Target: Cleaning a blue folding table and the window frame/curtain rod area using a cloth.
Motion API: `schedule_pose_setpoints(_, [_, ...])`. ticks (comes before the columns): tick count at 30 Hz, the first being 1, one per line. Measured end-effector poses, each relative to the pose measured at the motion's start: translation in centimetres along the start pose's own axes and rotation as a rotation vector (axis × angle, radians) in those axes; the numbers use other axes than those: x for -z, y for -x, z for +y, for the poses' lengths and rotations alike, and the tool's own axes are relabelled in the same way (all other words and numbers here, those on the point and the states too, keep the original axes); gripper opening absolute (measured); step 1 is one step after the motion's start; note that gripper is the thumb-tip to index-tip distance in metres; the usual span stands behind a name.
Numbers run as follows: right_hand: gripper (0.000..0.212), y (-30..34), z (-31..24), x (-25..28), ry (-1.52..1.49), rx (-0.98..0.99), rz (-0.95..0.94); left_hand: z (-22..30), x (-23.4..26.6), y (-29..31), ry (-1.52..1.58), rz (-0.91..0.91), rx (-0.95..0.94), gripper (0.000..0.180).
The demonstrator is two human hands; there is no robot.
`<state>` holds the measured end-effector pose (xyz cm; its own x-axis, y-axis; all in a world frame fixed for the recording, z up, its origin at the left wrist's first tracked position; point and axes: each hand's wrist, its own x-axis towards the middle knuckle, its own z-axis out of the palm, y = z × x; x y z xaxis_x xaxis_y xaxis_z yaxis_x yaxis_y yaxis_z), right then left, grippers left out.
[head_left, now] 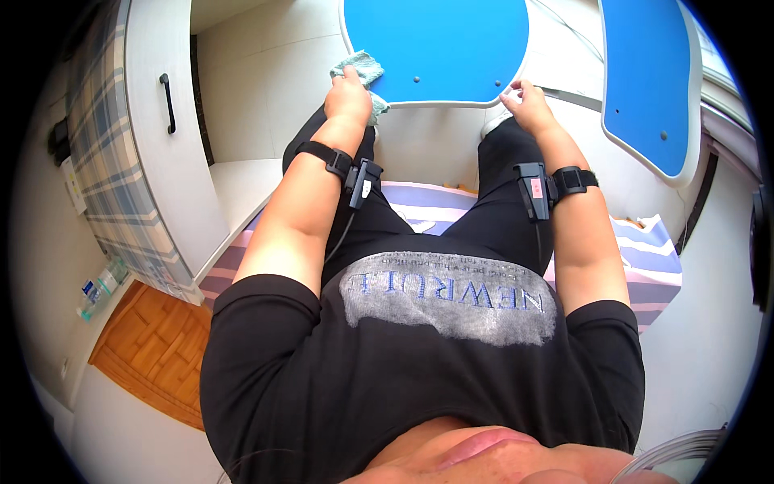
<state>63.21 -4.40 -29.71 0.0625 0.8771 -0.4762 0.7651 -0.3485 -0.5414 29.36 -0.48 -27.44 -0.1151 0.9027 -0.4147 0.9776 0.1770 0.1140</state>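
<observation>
My left hand (348, 100) is closed on a pale green cloth (363, 68), which bunches above the fingers and hangs below them. The cloth touches the near left edge of a blue board (439, 48) with a white rim and small dark fittings. At the board's near right corner, my right hand (530, 109) has its thumb and fingers curled on the white rim. The board extends in front of my knees, beyond the top of the view; its underside is hidden.
A second blue panel (649, 77) with a white rim stands at the right. To the left is a white cabinet front (161, 153) with a black handle, beside a plaid cloth (101, 145). I sit on a striped cover (653, 270). A wooden mat (153, 347) lies behind left.
</observation>
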Motion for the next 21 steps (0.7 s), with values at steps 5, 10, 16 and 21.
schedule_pose_setpoints(5, [0.056,1.2,-0.1,1.6,0.020,-0.116,-0.022,2.9,-1.1,1.6,-0.017,-0.108,-0.064,0.044])
schedule_pose_setpoints(10, [0.053,1.8,-0.7,3.4,-0.090,-0.218,-0.012,6.3,-0.8,3.5,-0.005,-0.226,-0.239,0.042])
schedule_pose_setpoints(16, [0.027,4.1,-8.6,9.0,-0.204,0.245,0.154,8.5,-0.1,3.2,0.337,-0.158,-0.561,0.036])
schedule_pose_setpoints(21, [0.035,7.5,-14.3,19.3,0.063,0.655,0.841,6.8,2.6,1.9,1.024,-0.370,-0.283,0.031])
